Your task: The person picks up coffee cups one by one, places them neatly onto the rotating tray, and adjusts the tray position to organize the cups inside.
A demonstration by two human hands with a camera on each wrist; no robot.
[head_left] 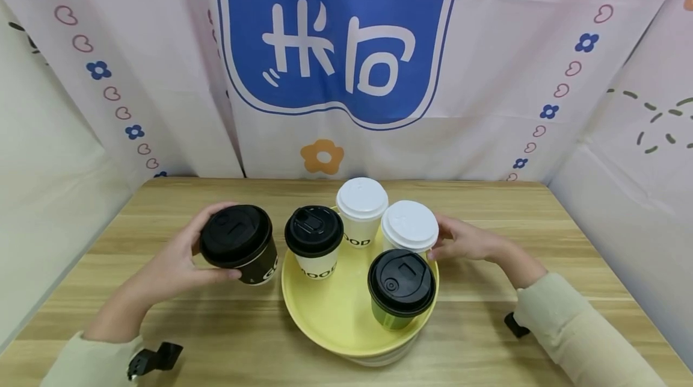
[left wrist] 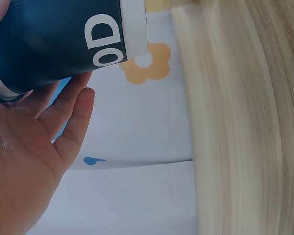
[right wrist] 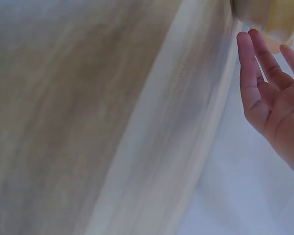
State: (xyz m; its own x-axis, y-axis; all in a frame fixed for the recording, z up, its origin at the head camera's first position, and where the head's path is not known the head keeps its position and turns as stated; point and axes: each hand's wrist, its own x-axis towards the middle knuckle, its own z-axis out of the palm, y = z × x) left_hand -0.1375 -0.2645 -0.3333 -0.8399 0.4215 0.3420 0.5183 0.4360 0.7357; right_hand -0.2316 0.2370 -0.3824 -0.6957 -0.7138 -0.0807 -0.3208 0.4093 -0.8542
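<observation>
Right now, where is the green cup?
In the head view, the green cup stands on the yellow tray, at its front right, before the white-lidded cup.

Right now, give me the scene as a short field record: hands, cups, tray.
left hand: grips black cup, black lid, tilted, left of the tray
right hand: fingers straight, at the tray's right rim, beside the white-lidded cup
tray: yellow, round, on wooden table
cups on tray: four, two white-lidded at the back, two black-lidded
front cup: green, black lid
</observation>
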